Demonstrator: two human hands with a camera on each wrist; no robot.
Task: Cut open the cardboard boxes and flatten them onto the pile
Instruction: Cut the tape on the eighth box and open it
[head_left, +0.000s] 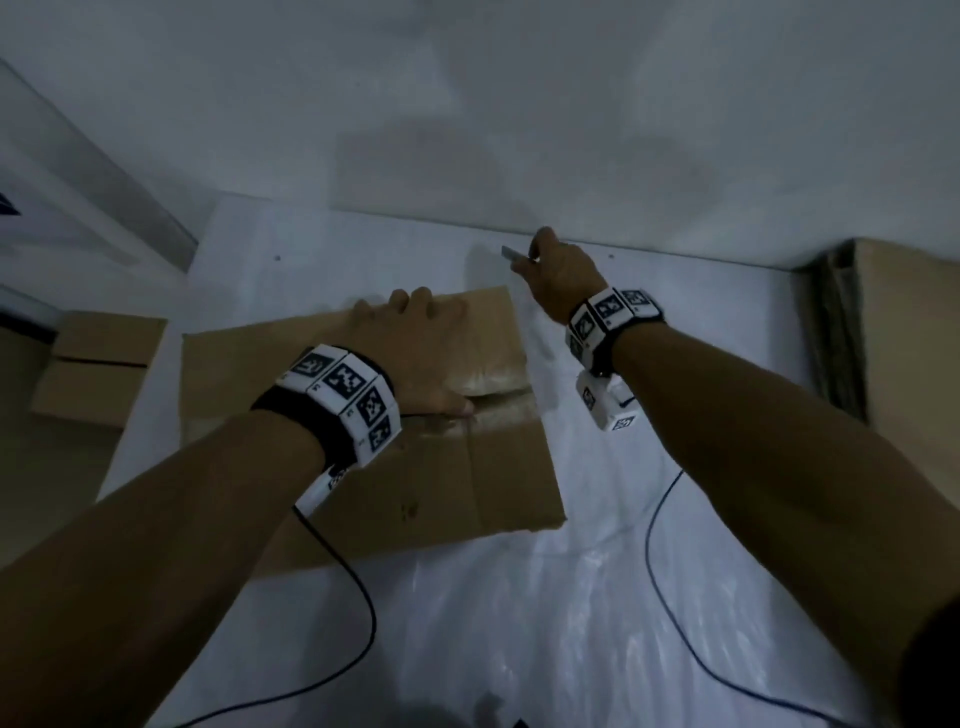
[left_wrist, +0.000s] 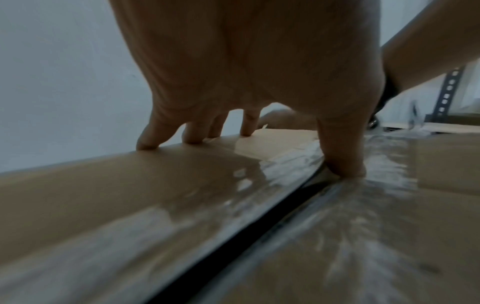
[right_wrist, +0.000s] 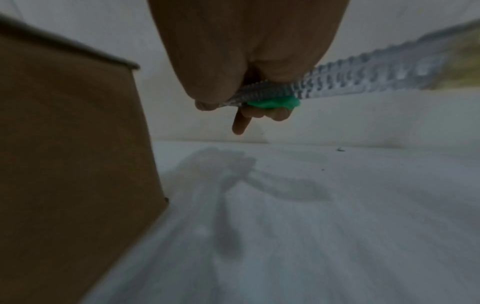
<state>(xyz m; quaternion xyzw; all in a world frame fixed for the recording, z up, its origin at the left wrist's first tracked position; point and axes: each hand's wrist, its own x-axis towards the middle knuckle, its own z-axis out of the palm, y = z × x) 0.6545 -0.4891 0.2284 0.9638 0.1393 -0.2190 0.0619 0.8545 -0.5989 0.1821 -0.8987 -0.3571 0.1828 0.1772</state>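
A brown cardboard box (head_left: 415, 483) stands on the white table (head_left: 701, 519). My left hand (head_left: 415, 348) presses flat on its top with the fingers spread. In the left wrist view the thumb (left_wrist: 342, 152) sits at a dark slit (left_wrist: 259, 218) in the taped centre seam. My right hand (head_left: 558, 270) is past the box's far right corner, near the wall. It grips a utility knife (right_wrist: 363, 70) with a silver ridged handle and a green slider (right_wrist: 272, 102). The knife's tip (head_left: 511, 254) points left, clear of the box (right_wrist: 64, 164).
A stack of cardboard (head_left: 909, 353) leans at the right edge of the table. Another box (head_left: 98, 364) sits lower at the left. Crinkled clear plastic (head_left: 519, 623) covers the near table, and thin black cables (head_left: 670, 597) trail from both wrists. The wall (head_left: 571, 130) closes the far side.
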